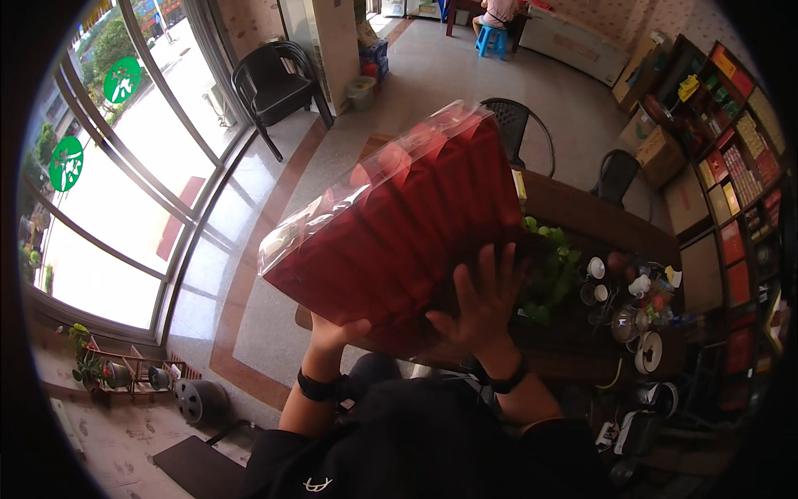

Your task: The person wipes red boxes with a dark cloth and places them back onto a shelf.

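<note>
A large red package (pixel 407 220) in shiny clear wrap is held up, tilted, in front of my body. Folds or ridges run across its broad face, and the crinkled clear film (pixel 382 170) shows along its upper side. My left hand (pixel 332 334) supports the lower left edge, thumb along the near side and the other fingers hidden beneath the package. Against the shaded lower right part is my right hand (pixel 482 306), its fingers spread wide and gripping nothing; whether the palm presses on the wrap is hard to see. Dark bands circle both wrists.
Behind and right of the package, a dark wooden table (pixel 573 200) bears a green leafy plant (pixel 550 270) and white tea ware (pixel 648 351). A black armchair (pixel 283 93) stands by the glass doors. Shelves (pixel 736 241) line the right; a person sits far off on a blue stool (pixel 492 41).
</note>
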Available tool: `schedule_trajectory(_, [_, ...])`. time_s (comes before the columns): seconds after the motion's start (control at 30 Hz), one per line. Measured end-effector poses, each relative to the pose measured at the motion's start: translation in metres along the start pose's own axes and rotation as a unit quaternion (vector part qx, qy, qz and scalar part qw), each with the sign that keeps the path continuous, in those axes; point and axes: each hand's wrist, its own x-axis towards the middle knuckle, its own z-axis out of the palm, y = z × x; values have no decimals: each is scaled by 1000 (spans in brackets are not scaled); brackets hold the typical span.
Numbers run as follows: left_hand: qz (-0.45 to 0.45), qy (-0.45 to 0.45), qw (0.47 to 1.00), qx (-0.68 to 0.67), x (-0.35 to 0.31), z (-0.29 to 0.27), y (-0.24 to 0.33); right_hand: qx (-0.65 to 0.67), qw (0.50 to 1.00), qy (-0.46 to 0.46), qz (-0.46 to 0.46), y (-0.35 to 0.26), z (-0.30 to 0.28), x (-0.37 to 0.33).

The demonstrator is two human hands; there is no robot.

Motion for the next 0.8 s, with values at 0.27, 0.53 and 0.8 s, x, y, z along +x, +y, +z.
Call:
schedule_trajectory(0.27, [-62, 24, 988, -138, 94, -128, 9, 65, 996, -21, 53, -29, 88, 68])
schedule_trajectory(0.53, [-96, 97, 967, -215, 124, -422, 85, 296, 932, -178, 113, -237, 243, 113])
schedule_trajectory(0.8, [-120, 168, 957, -205, 210, -439, 19, 386, 898, -38, 210, -179, 327, 87])
